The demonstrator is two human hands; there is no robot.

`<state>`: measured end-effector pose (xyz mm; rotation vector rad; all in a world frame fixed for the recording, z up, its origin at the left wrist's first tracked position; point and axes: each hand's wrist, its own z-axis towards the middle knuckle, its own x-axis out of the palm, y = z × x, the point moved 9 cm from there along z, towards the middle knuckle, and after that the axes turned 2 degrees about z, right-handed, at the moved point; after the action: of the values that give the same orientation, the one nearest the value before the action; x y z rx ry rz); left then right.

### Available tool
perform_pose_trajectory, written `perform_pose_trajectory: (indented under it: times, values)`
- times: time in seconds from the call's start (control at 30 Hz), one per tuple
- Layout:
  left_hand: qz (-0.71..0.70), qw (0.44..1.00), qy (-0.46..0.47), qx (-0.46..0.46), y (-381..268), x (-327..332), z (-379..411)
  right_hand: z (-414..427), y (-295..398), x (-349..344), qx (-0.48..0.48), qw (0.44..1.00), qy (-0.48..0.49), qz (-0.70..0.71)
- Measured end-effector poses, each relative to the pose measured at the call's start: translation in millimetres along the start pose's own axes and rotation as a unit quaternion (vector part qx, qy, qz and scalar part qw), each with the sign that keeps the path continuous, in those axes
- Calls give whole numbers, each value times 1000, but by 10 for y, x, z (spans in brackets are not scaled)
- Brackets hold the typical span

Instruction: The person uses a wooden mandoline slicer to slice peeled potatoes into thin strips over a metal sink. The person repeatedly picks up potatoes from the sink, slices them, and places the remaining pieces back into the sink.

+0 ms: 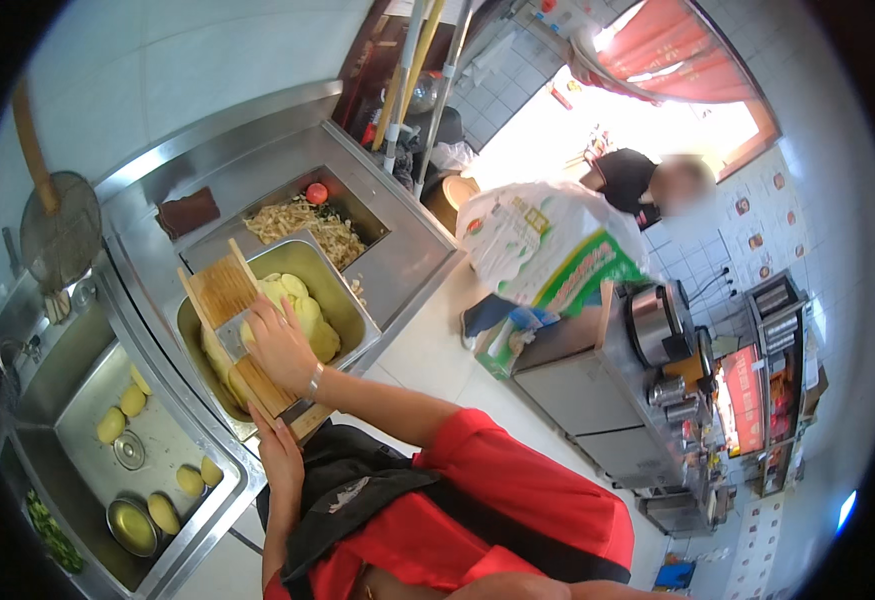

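A wooden mandoline slicer (221, 291) with a metal blade plate lies slantwise across a deep steel pan (358, 315). My left hand (280, 450) grips the slicer's near end, at the pan's near corner. Over the blade, my right hand (281, 341) lies flat with its fingers bent down on a peeled potato (247, 330), which is mostly hidden under the palm. Pale yellow potato slices (317, 326) are heaped in the pan on both sides of the slicer.
Left of the pan, a steel sink (81, 375) holds several peeled potatoes (133, 401) and a metal bowl (133, 527). Behind the pan, a counter basin (373, 214) contains shredded food and a red ball-shaped item (316, 193). Another person (625, 180) stands beyond a large plastic bag (550, 240).
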<state>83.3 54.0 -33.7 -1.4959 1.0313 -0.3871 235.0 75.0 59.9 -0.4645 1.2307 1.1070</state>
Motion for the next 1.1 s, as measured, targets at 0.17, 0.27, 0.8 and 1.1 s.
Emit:
perform_pose_trajectory:
  times: [0.17, 0.27, 0.8, 1.1]
  values:
    - [9, 1000, -5, 14, 16, 37, 3, -391, 71, -130, -36, 999, 24, -11]
    - [24, 1000, -13, 10, 67, 68, 4, 156, -162, 199, -21, 987, -19, -158]
    - [68, 997, -18, 13, 51, -31, -32, 811, -936, -329, 144, 951, 44, 272]
    - [65, 997, -25, 16, 76, -35, -6, 699, -379, -280, -185, 948, 116, 230]
